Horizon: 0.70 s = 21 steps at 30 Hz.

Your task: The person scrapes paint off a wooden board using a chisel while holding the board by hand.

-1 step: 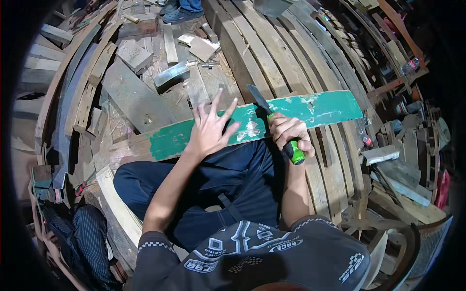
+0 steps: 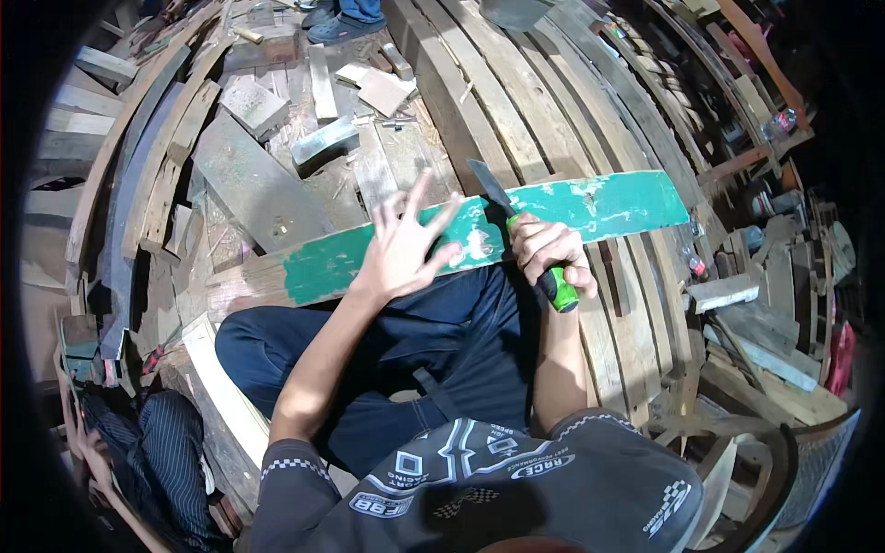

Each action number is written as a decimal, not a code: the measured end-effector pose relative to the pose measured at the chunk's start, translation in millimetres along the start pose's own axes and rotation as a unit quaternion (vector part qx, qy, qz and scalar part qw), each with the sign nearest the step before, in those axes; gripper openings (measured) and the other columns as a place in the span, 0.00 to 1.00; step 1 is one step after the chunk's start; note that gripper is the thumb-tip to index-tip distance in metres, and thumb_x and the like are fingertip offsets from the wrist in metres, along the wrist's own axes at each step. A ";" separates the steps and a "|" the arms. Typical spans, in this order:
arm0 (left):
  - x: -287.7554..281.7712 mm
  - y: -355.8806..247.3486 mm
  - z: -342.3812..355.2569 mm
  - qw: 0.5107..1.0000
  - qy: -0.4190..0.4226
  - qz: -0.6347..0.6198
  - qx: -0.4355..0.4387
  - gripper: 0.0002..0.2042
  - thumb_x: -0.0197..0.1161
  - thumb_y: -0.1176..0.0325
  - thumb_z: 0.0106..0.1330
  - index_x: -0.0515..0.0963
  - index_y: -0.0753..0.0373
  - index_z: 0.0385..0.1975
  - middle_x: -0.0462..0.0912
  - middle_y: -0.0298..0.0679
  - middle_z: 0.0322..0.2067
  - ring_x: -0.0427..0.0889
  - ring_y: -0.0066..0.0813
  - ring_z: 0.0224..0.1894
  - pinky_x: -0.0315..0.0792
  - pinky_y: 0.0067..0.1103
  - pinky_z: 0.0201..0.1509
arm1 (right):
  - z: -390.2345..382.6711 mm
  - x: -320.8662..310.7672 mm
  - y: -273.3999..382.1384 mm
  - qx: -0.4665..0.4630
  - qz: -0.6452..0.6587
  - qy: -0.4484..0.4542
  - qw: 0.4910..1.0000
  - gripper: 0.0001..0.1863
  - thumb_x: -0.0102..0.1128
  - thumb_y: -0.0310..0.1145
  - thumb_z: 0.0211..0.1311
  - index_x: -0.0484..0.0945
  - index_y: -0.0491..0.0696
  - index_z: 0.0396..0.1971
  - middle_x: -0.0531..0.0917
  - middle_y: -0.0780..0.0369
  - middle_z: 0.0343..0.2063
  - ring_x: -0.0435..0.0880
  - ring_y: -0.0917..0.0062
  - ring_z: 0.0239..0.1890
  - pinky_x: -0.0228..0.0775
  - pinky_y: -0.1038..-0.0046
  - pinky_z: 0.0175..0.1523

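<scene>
Across my lap lies a long board (image 2: 599, 203) with worn green paint, patches rubbed down to pale wood and a bare left end. My right hand (image 2: 546, 249) is wrapped round the green and black handle of a chisel (image 2: 493, 187). Its dark flat blade points up and to the left, over the board's middle; whether the edge touches the paint, I cannot tell. Above the board, left of the blade, my left hand (image 2: 396, 253) is empty, its fingers spread and slightly bent.
Wooden slats (image 2: 516, 101) run away beyond the board on the right. Offcuts and a wood block (image 2: 324, 146) lie ahead among shavings. Another person's shoe (image 2: 336, 29) is at the far edge, and a person's hand (image 2: 94, 452) shows at lower left. Stacked timber (image 2: 765, 323) stands on the right.
My left hand's fingers have bent a little and shifted slightly to the right. The other person's hands at lower left have moved. My right hand, chisel and board look unchanged.
</scene>
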<state>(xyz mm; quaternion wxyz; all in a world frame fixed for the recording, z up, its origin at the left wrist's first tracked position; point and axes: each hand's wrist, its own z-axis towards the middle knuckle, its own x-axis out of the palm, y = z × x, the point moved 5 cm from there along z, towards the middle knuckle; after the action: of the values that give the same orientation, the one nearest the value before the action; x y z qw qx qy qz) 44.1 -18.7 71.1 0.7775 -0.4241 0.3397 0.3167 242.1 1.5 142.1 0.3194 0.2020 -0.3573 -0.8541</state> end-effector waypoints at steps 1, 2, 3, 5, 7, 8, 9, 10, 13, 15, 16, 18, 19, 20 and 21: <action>-1.9 -11.1 -1.0 0.997 0.067 -0.006 0.045 0.24 0.57 0.48 0.68 0.72 0.32 0.66 0.48 0.42 0.77 0.60 0.55 0.65 0.49 0.46 0.73 | -1.1 0.2 -0.4 -0.002 0.001 -0.003 1.000 0.28 0.49 0.55 0.48 0.72 0.43 0.07 0.76 0.57 0.11 0.72 0.66 0.18 0.62 0.67 0.41; -1.7 -19.7 -3.8 0.991 0.081 -0.027 0.103 0.24 0.55 0.46 0.69 0.71 0.32 0.67 0.48 0.42 0.77 0.60 0.56 0.65 0.49 0.46 0.73 | -2.3 -0.2 -0.5 -0.005 0.002 -0.006 1.000 0.28 0.49 0.55 0.47 0.72 0.43 0.07 0.76 0.57 0.11 0.72 0.66 0.18 0.62 0.66 0.40; -0.2 -21.6 -2.0 0.992 0.087 -0.004 0.092 0.24 0.54 0.46 0.70 0.72 0.33 0.67 0.49 0.42 0.77 0.60 0.55 0.65 0.48 0.46 0.73 | -1.5 -2.3 -0.3 -0.003 0.001 0.013 1.000 0.28 0.50 0.55 0.46 0.72 0.43 0.07 0.75 0.57 0.12 0.72 0.66 0.18 0.62 0.66 0.41; -1.0 -16.8 0.0 0.996 0.050 0.065 0.042 0.24 0.53 0.45 0.71 0.73 0.36 0.66 0.51 0.44 0.76 0.60 0.53 0.64 0.46 0.44 0.73 | -2.6 -2.7 -0.8 -0.002 0.004 0.006 1.000 0.28 0.50 0.55 0.46 0.72 0.43 0.07 0.75 0.56 0.12 0.72 0.66 0.18 0.62 0.66 0.41; -6.8 -0.7 1.5 0.994 -0.026 0.109 0.001 0.25 0.51 0.44 0.72 0.74 0.41 0.66 0.53 0.51 0.75 0.62 0.51 0.62 0.42 0.41 0.72 | -2.9 -2.3 -0.8 -0.001 0.004 -0.001 1.000 0.28 0.51 0.55 0.44 0.72 0.42 0.07 0.75 0.56 0.12 0.72 0.66 0.19 0.62 0.65 0.42; -7.4 4.3 0.9 0.993 -0.027 0.115 0.007 0.24 0.51 0.45 0.72 0.74 0.40 0.66 0.53 0.54 0.75 0.63 0.52 0.61 0.47 0.42 0.69 | -1.7 -2.7 -1.6 -0.002 0.004 -0.005 1.000 0.28 0.51 0.55 0.44 0.72 0.42 0.07 0.75 0.56 0.12 0.72 0.66 0.19 0.62 0.65 0.42; -5.4 4.5 -2.4 0.996 -0.004 0.079 0.036 0.24 0.51 0.45 0.72 0.73 0.39 0.66 0.53 0.54 0.75 0.63 0.52 0.61 0.48 0.42 0.69 | -0.3 -1.9 -2.1 -0.007 0.001 0.007 1.000 0.28 0.50 0.54 0.46 0.74 0.42 0.08 0.76 0.56 0.12 0.73 0.65 0.19 0.63 0.64 0.40; -4.0 0.7 -3.9 0.997 0.018 0.041 0.064 0.24 0.52 0.45 0.72 0.73 0.39 0.66 0.53 0.53 0.75 0.63 0.52 0.61 0.50 0.43 0.69 | -0.7 -2.5 -1.8 -0.011 -0.005 0.019 1.000 0.28 0.50 0.54 0.47 0.77 0.41 0.09 0.76 0.55 0.12 0.74 0.65 0.19 0.63 0.63 0.39; 3.4 -13.6 -9.3 0.990 0.084 0.001 0.115 0.24 0.53 0.46 0.72 0.74 0.38 0.66 0.53 0.52 0.75 0.64 0.53 0.60 0.55 0.44 0.67 | -1.5 1.8 1.7 0.003 -0.017 0.013 1.000 0.27 0.51 0.53 0.44 0.75 0.41 0.08 0.75 0.56 0.12 0.72 0.65 0.19 0.62 0.64 0.40; 1.5 -8.0 -7.1 0.995 0.063 0.008 0.082 0.23 0.55 0.50 0.71 0.74 0.38 0.66 0.53 0.50 0.75 0.63 0.55 0.60 0.54 0.44 0.69 | 2.5 4.6 3.2 0.005 -0.010 -0.008 1.000 0.25 0.53 0.51 0.42 0.73 0.41 0.08 0.75 0.56 0.12 0.72 0.65 0.19 0.62 0.66 0.40; -2.7 -2.8 -5.8 0.998 0.040 0.017 0.050 0.23 0.56 0.54 0.69 0.74 0.38 0.66 0.53 0.48 0.76 0.63 0.57 0.61 0.54 0.45 0.70 | 3.2 5.6 3.6 0.005 -0.008 -0.008 1.000 0.25 0.53 0.51 0.42 0.73 0.41 0.08 0.75 0.56 0.12 0.72 0.65 0.19 0.62 0.66 0.40; -6.9 3.7 -5.5 0.999 0.014 0.015 0.035 0.23 0.56 0.54 0.69 0.75 0.37 0.65 0.54 0.49 0.75 0.63 0.58 0.61 0.56 0.45 0.70 | 4.1 6.0 2.4 0.021 -0.013 -0.020 0.999 0.26 0.52 0.52 0.42 0.75 0.40 0.08 0.75 0.55 0.11 0.71 0.65 0.18 0.62 0.65 0.40; -7.2 4.3 -5.7 0.999 0.021 -0.002 0.043 0.23 0.56 0.54 0.69 0.75 0.37 0.65 0.54 0.48 0.75 0.63 0.58 0.60 0.56 0.45 0.70 | 3.5 6.9 1.7 0.029 -0.021 -0.023 0.999 0.26 0.52 0.52 0.40 0.75 0.40 0.08 0.75 0.55 0.11 0.71 0.66 0.18 0.62 0.65 0.40; -7.1 4.4 -6.1 0.998 0.028 -0.019 0.051 0.23 0.57 0.55 0.69 0.75 0.36 0.65 0.54 0.48 0.75 0.63 0.58 0.60 0.56 0.45 0.70 | 2.8 6.7 1.9 0.038 -0.028 -0.025 0.999 0.25 0.52 0.51 0.39 0.75 0.40 0.08 0.75 0.55 0.11 0.71 0.66 0.17 0.62 0.65 0.40; -1.9 -2.0 -5.7 0.996 0.054 -0.021 0.067 0.23 0.57 0.55 0.69 0.75 0.36 0.64 0.54 0.48 0.75 0.62 0.57 0.60 0.56 0.45 0.71 | 2.8 4.0 1.8 0.033 -0.020 -0.014 0.999 0.24 0.53 0.50 0.38 0.75 0.40 0.08 0.75 0.55 0.10 0.71 0.66 0.17 0.62 0.66 0.40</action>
<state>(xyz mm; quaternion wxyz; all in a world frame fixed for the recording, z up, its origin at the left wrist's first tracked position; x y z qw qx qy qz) 43.2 -25.0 71.1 0.7911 -0.3949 0.3925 0.2532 238.4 -0.9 144.8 0.2905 0.2078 -0.3854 -0.8508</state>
